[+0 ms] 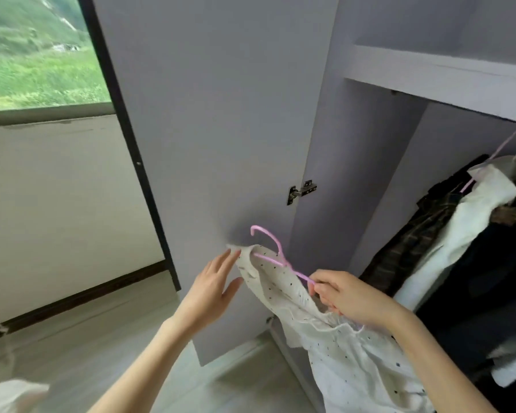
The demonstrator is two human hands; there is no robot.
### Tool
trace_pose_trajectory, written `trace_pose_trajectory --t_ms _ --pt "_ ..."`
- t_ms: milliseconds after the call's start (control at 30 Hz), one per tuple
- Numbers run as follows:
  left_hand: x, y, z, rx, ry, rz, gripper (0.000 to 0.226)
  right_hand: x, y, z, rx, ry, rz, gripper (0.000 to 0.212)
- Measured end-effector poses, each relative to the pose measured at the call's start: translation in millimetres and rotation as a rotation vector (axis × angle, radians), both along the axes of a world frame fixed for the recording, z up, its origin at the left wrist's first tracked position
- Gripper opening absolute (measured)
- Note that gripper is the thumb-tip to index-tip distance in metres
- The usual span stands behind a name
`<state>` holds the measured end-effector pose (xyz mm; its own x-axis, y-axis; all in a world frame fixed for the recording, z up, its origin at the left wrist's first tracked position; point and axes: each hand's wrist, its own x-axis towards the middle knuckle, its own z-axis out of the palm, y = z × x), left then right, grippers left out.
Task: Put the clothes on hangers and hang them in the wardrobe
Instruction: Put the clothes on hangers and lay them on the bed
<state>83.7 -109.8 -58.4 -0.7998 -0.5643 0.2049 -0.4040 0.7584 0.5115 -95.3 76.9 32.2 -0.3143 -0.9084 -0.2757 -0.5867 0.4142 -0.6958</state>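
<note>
Holding: right hand [350,296] has its fingers [325,295] curled round one arm of a pink hanger [276,254], pinching it together with the fabric at the neckline.
Left hand: left hand [213,283] is flat and relaxed, fingers straight and slightly spread, fingertips touching the far shoulder of the garment, gripping nothing.
Hanger: thin, smooth plastic, with a curved hook pointing up and to the left; its far arm slips inside the garment's shoulder, and its near arm vanishes under the right hand.
Garment: white dotted top [334,338], soft and crinkled, sprinkled with small dark dots, draped on the hanger in front of the open wardrobe; its lower part runs out of view at the bottom edge.
Wardrobe door: wardrobe door [215,120], a flat matte grey-lilac panel, swung open, with a metal hinge [302,191] on its inner edge.
Wardrobe: shelf [441,81] across the top, same matte finish; the rail beneath is hidden.
Hung clothes: hanging clothes [459,234] on the right, a dark plaid piece, a white one and a black one on pink hangers, partly cut off by the frame.
Hard to make out: pale blurred fabric [9,394] in the lower left corner.
Background: window [39,52] with green hillside, pale floor [102,332].
</note>
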Motion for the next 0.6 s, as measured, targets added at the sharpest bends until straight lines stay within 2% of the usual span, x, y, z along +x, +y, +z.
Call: trace_pose_trajectory --t_ms 100,300,433,600 --pt "50.2 4.0 0.5 -0.022 0.031 0.056 0.047 36.4 -9.7 4.6 -0.009 0.049 0.087 0.024" --pt "168.7 14.2 15.6 -0.183 0.145 0.245 0.05 106.9 -47.6 21.3 -0.128 0.139 0.311 0.025" --pt "252.1 49.4 23.3 -0.203 0.232 0.549 0.033 167.7 -83.4 27.8 -0.257 0.272 0.515 0.03" --pt "336.7 104.1 34.9 -0.245 0.276 0.903 0.03 245.6 -121.6 27.8 -0.288 0.318 0.851 0.022"
